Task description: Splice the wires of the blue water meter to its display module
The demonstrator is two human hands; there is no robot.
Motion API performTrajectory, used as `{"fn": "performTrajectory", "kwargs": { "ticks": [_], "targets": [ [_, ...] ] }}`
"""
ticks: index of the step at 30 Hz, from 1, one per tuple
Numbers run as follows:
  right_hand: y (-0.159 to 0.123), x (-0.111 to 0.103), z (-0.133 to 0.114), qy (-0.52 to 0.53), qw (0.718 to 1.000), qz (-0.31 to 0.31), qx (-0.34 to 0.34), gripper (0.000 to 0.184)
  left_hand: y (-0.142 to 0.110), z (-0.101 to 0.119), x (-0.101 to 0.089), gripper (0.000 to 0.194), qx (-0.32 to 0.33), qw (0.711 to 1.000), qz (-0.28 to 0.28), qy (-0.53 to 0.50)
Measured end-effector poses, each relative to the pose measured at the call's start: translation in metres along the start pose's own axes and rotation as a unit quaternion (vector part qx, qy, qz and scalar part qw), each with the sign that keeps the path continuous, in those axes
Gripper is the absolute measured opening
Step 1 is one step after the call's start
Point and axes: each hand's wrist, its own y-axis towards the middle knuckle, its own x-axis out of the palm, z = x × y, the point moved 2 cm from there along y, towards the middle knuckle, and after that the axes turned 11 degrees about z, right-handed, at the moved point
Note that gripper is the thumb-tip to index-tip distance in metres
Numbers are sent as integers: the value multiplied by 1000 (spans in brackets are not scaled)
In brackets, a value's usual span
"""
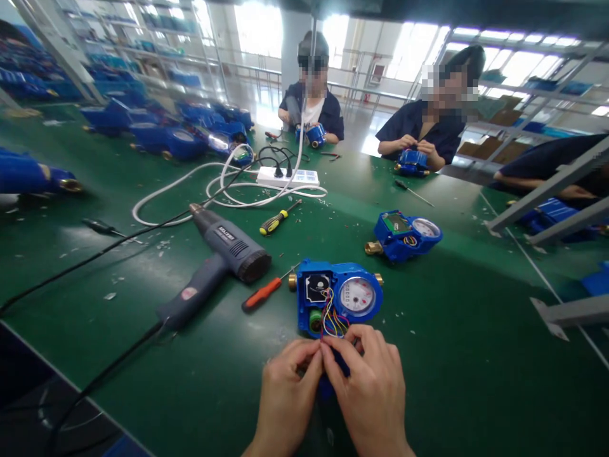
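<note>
Green desk [476, 355] | left hand [290, 384], right hand [368, 377]: grip pinched together, apparently on thin wires [325, 311] | blue meter [337, 289] just beyond, long axis crosswise, right hand nearer

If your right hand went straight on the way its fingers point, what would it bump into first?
Probably the left hand. The right hand points up and across toward it, near the coloured wires, though depth is hard to tell.
</note>
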Motion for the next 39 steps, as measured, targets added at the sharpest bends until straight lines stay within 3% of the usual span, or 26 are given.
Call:
{"fn": "performTrajectory", "kwargs": {
  "ticks": [6, 9, 17, 22, 30, 34, 37, 39],
  "targets": [
    [3, 3, 0, 2, 1000, 0, -6, 24, 0, 5, 1, 17, 138, 986, 26, 96],
    [3, 3, 2, 0, 1000, 5, -5, 23, 2, 9, 1, 17, 161, 980, 37, 111],
    [10, 2, -1, -48, 998, 1, -51, 20, 8, 6, -5, 22, -31, 994, -8, 107],
    [14, 3, 0, -59, 997, 1, -56, 20, 11, 1, -6, 25, -77, 990, -6, 119],
    [11, 7, 4, -55, 998, -13, 5, 16, 17, 2, -8, 24, -88, 986, 21, 143],
    [12, 10, 8, -14, 998, -19, 55, 12, 15, 1, -8, 22, -40, 983, 33, 175],
    [13, 11, 14, 43, 993, -49, 100, 10, 10, -2, -9, 18, 30, 970, 32, 238],
    [13, 12, 18, 80, 986, -71, 126, 10, 8, -2, -11, 11, 103, 957, 64, 262]
  ]
}}
